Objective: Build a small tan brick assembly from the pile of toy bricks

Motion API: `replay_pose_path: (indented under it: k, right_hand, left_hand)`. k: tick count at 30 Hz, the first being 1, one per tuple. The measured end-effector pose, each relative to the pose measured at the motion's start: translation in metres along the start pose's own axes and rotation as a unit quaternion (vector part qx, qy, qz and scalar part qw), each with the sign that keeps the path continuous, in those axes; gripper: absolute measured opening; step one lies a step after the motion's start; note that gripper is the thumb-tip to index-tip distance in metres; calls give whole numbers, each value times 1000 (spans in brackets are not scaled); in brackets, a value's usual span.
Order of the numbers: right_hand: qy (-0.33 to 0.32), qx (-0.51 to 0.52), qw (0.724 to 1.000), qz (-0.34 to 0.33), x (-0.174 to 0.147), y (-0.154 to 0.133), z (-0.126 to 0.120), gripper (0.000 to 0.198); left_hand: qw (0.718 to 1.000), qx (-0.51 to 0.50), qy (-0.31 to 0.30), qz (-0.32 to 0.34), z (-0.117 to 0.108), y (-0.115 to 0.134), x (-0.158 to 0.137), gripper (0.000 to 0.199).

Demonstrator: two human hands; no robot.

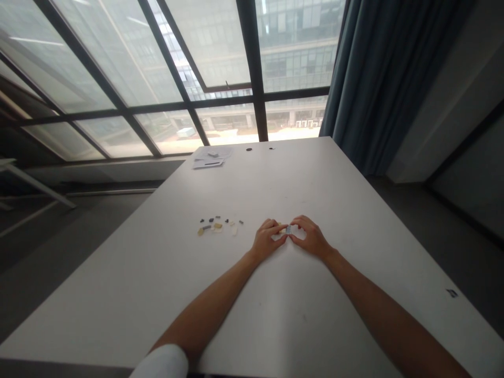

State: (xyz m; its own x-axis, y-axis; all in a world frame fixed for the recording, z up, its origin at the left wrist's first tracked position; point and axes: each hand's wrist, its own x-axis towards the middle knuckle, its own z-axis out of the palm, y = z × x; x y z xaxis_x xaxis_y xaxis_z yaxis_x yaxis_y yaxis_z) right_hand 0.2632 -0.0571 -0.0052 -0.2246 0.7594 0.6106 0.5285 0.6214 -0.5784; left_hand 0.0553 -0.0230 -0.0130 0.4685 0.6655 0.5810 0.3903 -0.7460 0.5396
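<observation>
My left hand (pixel 266 239) and my right hand (pixel 312 237) meet over the white table (pixel 252 294), thumbs and fingers pinched from both sides on a small light-blue piece (pixel 289 229). The piece looks like a toy building block, but it is too small to make out fully. Something pale yellow (pixel 280 224) shows behind the left fingertips, partly hidden. To the left of my left hand lie several small loose pieces, among them a tan piece (pixel 218 226), a grey piece (pixel 207 227) and a black piece (pixel 211 220).
Papers (pixel 208 157) with a dark pen-like item lie at the table's far left corner. Two small dark items, one a round disc (pixel 249 149), sit near the far edge. A dark sticker-like mark (pixel 452 293) is at the right edge. Windows and a blue curtain (pixel 358 94) stand beyond.
</observation>
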Motion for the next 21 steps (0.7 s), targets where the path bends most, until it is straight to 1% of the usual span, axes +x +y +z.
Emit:
replay_pose_path:
  k: [10,21]
  right_hand:
    - [3,12,1000,-8,1,2,1,20]
    - [17,13,1000,-17,0,2,1,23]
  left_hand:
    - [1000,-11,4,1,4,-6,-1,26]
    - [999,-23,29,37,4,-2,1,26]
